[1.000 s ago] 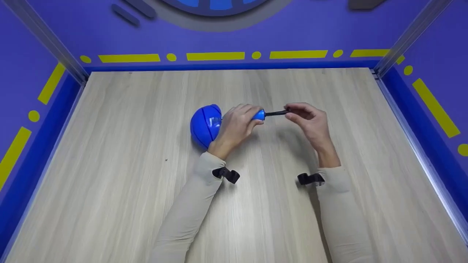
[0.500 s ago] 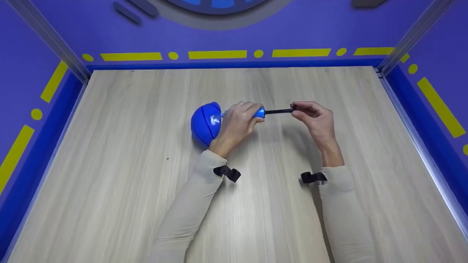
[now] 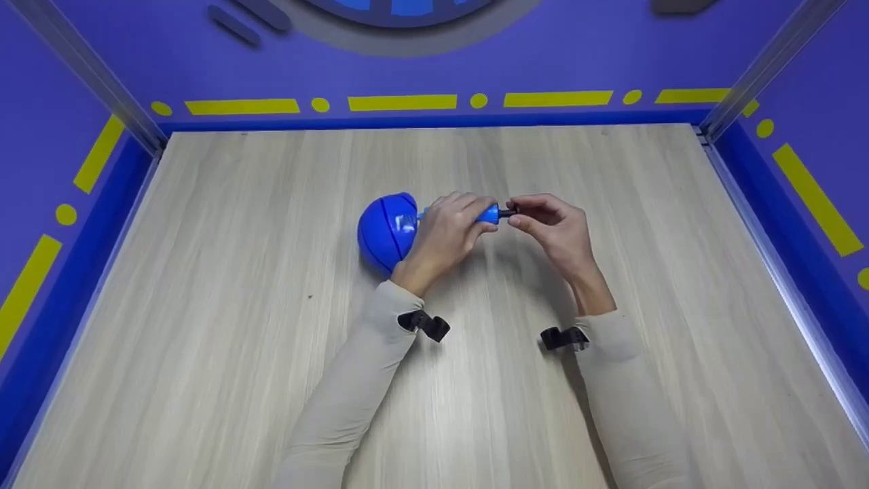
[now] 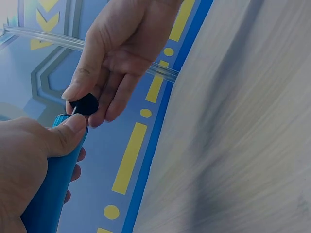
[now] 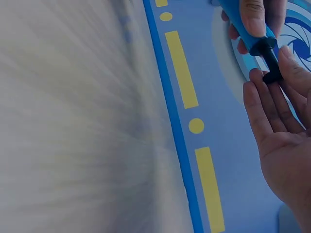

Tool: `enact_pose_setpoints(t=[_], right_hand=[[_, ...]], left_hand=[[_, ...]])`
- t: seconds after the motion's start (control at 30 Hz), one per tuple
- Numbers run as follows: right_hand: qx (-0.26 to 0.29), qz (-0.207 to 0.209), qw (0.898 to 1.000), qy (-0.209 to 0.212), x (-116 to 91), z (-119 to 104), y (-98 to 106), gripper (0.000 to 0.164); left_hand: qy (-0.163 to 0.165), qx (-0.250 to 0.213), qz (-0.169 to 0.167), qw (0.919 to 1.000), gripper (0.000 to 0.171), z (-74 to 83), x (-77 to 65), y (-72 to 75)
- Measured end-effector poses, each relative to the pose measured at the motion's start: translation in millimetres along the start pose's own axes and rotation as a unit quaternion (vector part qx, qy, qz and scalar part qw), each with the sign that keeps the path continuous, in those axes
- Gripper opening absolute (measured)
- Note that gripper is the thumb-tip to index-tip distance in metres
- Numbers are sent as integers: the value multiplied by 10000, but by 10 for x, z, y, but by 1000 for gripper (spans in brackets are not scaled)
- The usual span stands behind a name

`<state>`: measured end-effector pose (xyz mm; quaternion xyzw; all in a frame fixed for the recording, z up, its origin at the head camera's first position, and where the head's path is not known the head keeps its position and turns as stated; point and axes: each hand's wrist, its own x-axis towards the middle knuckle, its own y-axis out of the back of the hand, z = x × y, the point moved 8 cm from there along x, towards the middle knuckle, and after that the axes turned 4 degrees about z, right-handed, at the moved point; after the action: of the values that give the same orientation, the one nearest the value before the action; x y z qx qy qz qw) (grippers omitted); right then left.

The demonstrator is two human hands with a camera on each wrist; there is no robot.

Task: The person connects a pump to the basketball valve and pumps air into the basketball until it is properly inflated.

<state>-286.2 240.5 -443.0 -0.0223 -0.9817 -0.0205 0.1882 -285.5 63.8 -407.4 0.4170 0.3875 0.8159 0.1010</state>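
A blue hand pump (image 4: 51, 189) lies along my left hand (image 3: 448, 227), whose fingers and thumb wrap its barrel. To the left of that hand sits a blue ball (image 3: 387, 232) with dark seam lines, partly hidden behind the wrist; the pump's light-blue tip points at it. My right hand (image 3: 553, 224) pinches the black end knob (image 5: 273, 77) of the pump's plunger between thumb and fingers. Only a short length of the black rod (image 3: 506, 213) shows between barrel and knob. In the left wrist view both hands are close together, the knob just above the barrel's ribbed cap.
A pale wood-grain table (image 3: 237, 326) spreads under both arms. Blue panels (image 3: 421, 75) with yellow marks stand at its back and sides, joined by metal corner posts (image 3: 760, 75). Black camera mounts (image 3: 429, 326) sit on both wrists.
The right hand first drew the plunger out to the right, then moved back left, so much less rod shows now. The left hand and ball stay nearly in place.
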Motion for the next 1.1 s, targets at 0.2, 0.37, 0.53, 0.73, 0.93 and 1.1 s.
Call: enact_pose_setpoints(t=[0.2, 0.37, 0.53, 0.73, 0.93, 1.1], right_hand=[[-198, 45, 9998, 88, 19, -37, 224, 27], [201, 640, 9977, -36, 46, 5, 599, 27], [511, 894, 9946, -160, 53, 64, 766, 29], [477, 739, 9958, -267, 29, 96, 491, 28], [371, 323, 9986, -170, 6, 87, 63, 27], [293, 167, 9994, -86, -9, 77, -68, 26]], left_hand=[[-8, -105, -14, 9999, 38, -23, 6, -2], [31, -6, 82, 10000, 37, -58, 9, 43], [6, 123, 60, 9999, 37, -45, 26, 49], [-41, 344, -23, 9994, 37, -17, 33, 15], [-47, 282, -28, 9996, 35, -5, 0, 8], [-100, 207, -21, 9997, 36, -2, -16, -5]])
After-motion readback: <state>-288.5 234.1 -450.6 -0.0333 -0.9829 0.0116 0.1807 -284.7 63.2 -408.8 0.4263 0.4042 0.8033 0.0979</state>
